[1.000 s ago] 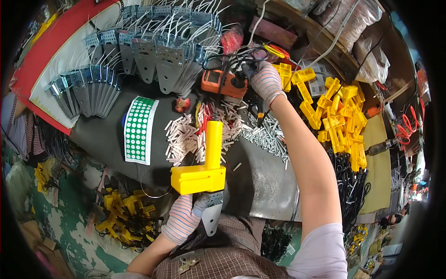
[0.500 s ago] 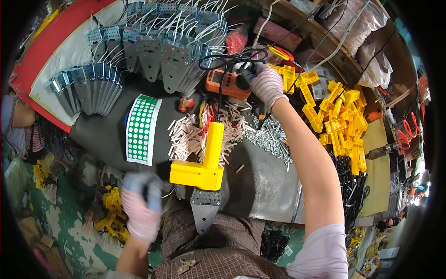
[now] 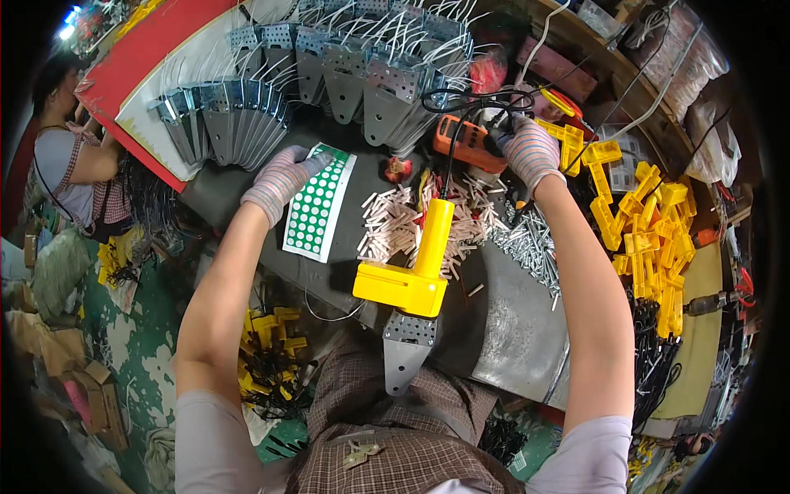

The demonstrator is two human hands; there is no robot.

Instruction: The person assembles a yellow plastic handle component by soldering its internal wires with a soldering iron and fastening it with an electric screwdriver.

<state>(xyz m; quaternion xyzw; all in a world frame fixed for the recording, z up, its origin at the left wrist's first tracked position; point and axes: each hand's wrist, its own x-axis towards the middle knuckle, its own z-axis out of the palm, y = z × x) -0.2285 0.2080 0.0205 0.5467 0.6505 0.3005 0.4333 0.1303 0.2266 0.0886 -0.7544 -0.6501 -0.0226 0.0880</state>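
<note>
My left hand (image 3: 280, 177), in a striped knit glove, reaches across the dark worktop with its fingertips on the top edge of a white sheet of green round stickers (image 3: 317, 210). My gloved right hand (image 3: 531, 148) is closed on the black grip of an orange electric screwdriver (image 3: 465, 142) at the back of the bench, its black cable looping above. Between my arms a yellow L-shaped plastic part (image 3: 411, 276) stands on a grey metal bracket (image 3: 405, 350) that hangs over the table's near edge.
A heap of white plastic pegs (image 3: 403, 218) and a pile of screws (image 3: 531, 243) lie mid-bench. Yellow parts (image 3: 650, 230) are heaped on the right. Rows of metal brackets (image 3: 362, 78) with white wires fan across the back. Another person (image 3: 70, 160) sits at far left.
My left hand has left the bracket at the near edge, dropped low to the left, then come up onto the sticker sheet. My right hand has stayed on the screwdriver.
</note>
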